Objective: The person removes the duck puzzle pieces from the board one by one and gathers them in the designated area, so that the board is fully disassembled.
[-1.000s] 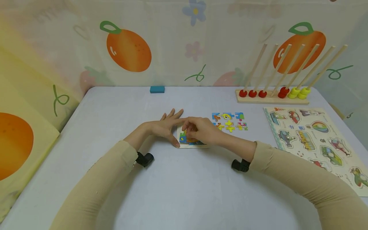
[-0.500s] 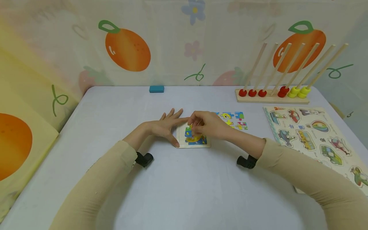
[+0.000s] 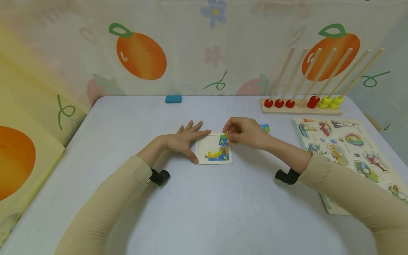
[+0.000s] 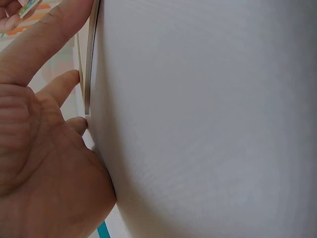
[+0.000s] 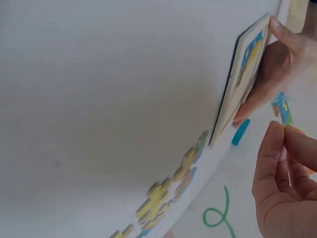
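Observation:
A small square puzzle board (image 3: 204, 143) lies on the table, a few joined pieces (image 3: 218, 155) along the lower right of its recess. My left hand (image 3: 183, 141) is spread at its left side; thumb and index finger touch the frame. In the left wrist view the left palm (image 4: 44, 148) is beside the board's edge (image 4: 90, 64). Between thumb and fingertips, my right hand (image 3: 247, 132) pinches a blue-and-green puzzle piece (image 3: 223, 140), held over the board's upper right corner. The right wrist view shows that piece (image 5: 282, 107) tilted above the fingertips.
Several loose puzzle pieces (image 5: 158, 196) lie right of the board, mostly hidden behind the right hand in the head view. A picture board of vehicles (image 3: 341, 152) lies at the right. Behind it stands a bead rack (image 3: 299, 110). A blue block (image 3: 173, 99) sits at the back edge.
My right hand has moved right and away from me, carrying the puzzle piece from the board's left part to its upper right corner. The left hand has stayed in place.

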`<state>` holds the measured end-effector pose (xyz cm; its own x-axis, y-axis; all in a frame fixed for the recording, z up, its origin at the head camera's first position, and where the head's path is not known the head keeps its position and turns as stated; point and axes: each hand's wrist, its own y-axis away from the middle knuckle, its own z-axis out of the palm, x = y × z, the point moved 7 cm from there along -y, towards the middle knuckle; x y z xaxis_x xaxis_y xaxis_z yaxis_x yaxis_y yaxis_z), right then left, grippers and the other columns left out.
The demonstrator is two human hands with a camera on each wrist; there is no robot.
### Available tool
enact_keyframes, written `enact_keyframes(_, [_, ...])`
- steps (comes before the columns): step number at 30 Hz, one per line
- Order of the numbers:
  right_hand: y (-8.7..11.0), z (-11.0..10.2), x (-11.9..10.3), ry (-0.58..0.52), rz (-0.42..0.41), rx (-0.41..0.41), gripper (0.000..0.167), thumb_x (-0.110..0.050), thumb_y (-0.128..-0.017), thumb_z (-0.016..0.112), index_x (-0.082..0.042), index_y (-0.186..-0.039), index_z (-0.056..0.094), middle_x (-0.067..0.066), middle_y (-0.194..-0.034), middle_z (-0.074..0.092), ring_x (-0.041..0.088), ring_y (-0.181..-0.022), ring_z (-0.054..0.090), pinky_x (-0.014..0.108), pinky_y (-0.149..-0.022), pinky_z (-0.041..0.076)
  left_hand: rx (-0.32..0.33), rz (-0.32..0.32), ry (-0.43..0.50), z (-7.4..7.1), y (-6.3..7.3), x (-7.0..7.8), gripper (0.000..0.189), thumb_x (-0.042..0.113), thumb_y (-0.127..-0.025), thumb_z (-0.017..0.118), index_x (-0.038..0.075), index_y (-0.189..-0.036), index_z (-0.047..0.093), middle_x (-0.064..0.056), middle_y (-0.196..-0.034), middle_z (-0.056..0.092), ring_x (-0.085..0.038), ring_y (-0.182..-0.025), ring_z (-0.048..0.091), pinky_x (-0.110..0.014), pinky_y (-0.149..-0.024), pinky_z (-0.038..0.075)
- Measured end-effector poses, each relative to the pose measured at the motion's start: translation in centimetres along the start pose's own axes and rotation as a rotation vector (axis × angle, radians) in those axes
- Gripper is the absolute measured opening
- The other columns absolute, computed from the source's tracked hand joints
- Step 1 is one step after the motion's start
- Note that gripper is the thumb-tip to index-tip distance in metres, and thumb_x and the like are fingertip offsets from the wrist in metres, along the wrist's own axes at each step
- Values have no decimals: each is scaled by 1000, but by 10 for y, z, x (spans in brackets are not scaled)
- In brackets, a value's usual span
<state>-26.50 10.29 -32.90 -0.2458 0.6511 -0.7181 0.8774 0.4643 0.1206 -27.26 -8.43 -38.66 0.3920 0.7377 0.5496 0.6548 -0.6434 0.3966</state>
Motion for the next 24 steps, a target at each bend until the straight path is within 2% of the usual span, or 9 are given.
enact_keyframes(3, [2,-2,6,7,4,0,16,-6,-93,65,-8,-108,64,8,-90,63,18,-80,61,20,-68,53,0,2,-4,0,0,0,109,38,-73,81,30,-159,15,-5,-168,-16,-34,-153,-27,-62,-122,-15])
enact_keyframes(9, [8,-7,18,23,13,-11,14,-6,-93,64,-8,-107,64,7,-89,66,17,-77,64,25,-71,55,4,9,-4,0,0,0,109,37,-73,81,30,-159,15,-5,-168,-16,-34,-153,-27,-62,-122,-15])
enact_keyframes(15, [13,-10,28,57,-6,-34,13,-6,-93,64,-6,-106,64,8,-89,68,14,-73,62,23,-69,52,5,11,-5,0,0,0,109,36,-73,81,30,-159,15,-4,-168,-16,-33,-153,-26,-61,-122,-15])
enact_keyframes(19, [17,-11,32,43,-11,-57,12,-4,-93,63,-3,-105,65,11,-93,70,14,-74,62,20,-68,53,7,7,-4,1,-1,-1,109,36,-73,81,30,-159,15,-4,-168,-16,-32,-153,-27,-60,-122,-15])
enact_keyframes(24, [20,-10,33,26,3,-97,12,-3,-93,62,-2,-105,65,11,-90,69,15,-75,61,20,-69,52,10,3,-2,1,-2,-2,109,36,-73,81,30,-159,16,-4,-168,-16,-32,-153,-26,-60,-123,-14])
